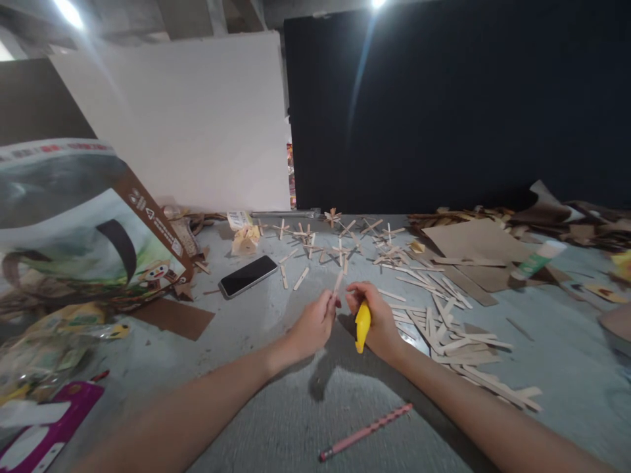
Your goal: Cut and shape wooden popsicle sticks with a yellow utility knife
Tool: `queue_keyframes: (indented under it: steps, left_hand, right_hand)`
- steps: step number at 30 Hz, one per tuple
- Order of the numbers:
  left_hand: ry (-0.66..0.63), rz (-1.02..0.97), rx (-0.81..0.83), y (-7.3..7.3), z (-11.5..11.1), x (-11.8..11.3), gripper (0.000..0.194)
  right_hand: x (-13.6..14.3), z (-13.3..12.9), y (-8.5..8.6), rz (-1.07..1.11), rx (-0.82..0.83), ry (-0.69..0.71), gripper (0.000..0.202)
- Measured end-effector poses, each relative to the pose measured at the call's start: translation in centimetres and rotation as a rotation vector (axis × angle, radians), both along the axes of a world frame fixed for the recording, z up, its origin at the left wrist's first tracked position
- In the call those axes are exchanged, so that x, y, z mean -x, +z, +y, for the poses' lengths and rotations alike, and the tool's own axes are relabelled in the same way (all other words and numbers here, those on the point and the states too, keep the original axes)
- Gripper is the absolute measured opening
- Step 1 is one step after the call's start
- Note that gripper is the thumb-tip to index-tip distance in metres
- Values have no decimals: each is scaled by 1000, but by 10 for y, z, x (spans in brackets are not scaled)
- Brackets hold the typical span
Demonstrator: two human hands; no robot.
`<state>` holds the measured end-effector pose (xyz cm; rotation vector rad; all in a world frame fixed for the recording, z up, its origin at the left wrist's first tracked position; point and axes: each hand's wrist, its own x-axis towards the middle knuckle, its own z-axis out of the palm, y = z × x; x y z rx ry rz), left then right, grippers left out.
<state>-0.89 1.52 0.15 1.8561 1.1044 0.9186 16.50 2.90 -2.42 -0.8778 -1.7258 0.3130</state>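
Observation:
My left hand [313,323] pinches a thin wooden stick [338,281] that points up and away, near the middle of the view. Just to its right, my right hand [377,318] is closed around a yellow tool [363,326]; what kind of tool is hard to tell. The two hands are close together but apart. On the grey table [276,407] below them lies a pink pencil [365,432]. A loose pile of wooden sticks [444,335] spreads beside my right forearm. Beyond the hands stand or lie several small crossed-stick pieces [348,228].
A black phone [248,276] lies left of the hands. Farther left are a large printed bag [89,230], brown card [175,318] and a purple object [54,424]. Cardboard sheets [476,243] and a glue stick [538,259] lie at the right, with part of a person at the edge.

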Motion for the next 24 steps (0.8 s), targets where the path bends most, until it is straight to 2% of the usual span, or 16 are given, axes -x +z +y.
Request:
queue_keyframes:
  steps: [3, 5, 13, 24]
  left_hand:
    - [-34, 68, -47, 0, -2, 1, 27]
    - [-34, 92, -65, 0, -3, 1, 28]
    - [-52, 170, -66, 4, -5, 1, 29]
    - [-82, 97, -64, 0, -2, 2, 31]
  right_hand:
    - [1, -1, 4, -75, -140, 10, 15]
    - [1, -2, 6, -101, -174, 24, 18]
    - [-1, 0, 3, -94, -151, 28, 15]
    - [1, -1, 7, -90, -159, -1, 9]
